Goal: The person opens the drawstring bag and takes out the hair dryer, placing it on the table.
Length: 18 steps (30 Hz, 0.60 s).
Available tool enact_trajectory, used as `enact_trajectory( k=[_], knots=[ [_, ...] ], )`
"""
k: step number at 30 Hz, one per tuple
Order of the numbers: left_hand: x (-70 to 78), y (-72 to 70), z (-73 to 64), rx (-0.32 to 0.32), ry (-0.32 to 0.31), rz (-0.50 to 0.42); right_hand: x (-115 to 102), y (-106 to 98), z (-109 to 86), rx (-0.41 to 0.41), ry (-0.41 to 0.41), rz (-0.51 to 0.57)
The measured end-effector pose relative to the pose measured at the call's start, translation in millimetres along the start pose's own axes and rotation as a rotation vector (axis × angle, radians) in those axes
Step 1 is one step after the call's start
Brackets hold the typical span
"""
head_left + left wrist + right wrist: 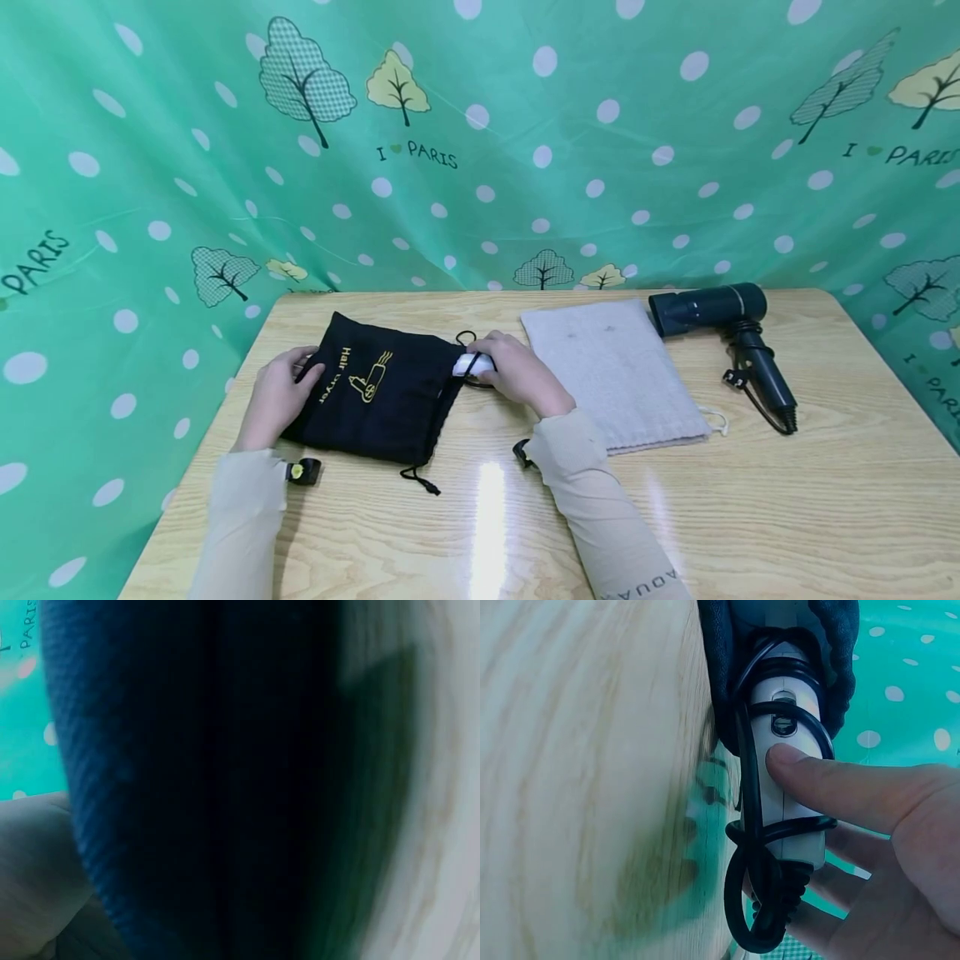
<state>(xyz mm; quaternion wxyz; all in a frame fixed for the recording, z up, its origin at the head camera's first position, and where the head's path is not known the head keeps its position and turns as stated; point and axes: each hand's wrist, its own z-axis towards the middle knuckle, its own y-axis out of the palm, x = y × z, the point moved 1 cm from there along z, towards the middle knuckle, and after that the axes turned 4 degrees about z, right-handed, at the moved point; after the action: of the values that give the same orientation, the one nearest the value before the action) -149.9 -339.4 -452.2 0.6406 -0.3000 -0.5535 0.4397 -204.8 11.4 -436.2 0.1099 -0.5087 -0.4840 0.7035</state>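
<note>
A black drawstring bag (405,392), printed "Hair Dryer" in yellow, lies toward the left of the table. At its left end my left hand (276,398) pinches the cloth, thumb on top. The bag's dark cloth (195,780) fills most of the left wrist view. From the bag's mouth sticks out the white handle of a hair dryer (780,780), wrapped in its black cord (751,825). My right hand (521,371) grips this handle, its thumb just below the switch. The dryer's other end is hidden inside the bag.
Right of the bag lies a flat light grey cloth bag (618,375) with a white drawstring. Beyond it, near the table's back right, rests a dark hair dryer (708,308) with its cord and plug. A green patterned curtain (480,150) hangs behind the wooden table (420,542).
</note>
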Motion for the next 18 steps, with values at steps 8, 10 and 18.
enact_trajectory(
  k=[8,10,18],
  knots=[
    [-0.1,-0.8,-1.7,0.051,0.034,-0.01,2,-2,-1.0,-0.02,-0.005,-0.015],
    [0.9,-1.3,-2.0,0.075,0.05,-0.007,2,-4,-1.6,-0.027,-0.001,-0.023],
    [-1.0,-3.1,-4.1,0.098,0.034,0.004,6,-12,-5.8,-0.057,0.034,-0.029]
  ],
)
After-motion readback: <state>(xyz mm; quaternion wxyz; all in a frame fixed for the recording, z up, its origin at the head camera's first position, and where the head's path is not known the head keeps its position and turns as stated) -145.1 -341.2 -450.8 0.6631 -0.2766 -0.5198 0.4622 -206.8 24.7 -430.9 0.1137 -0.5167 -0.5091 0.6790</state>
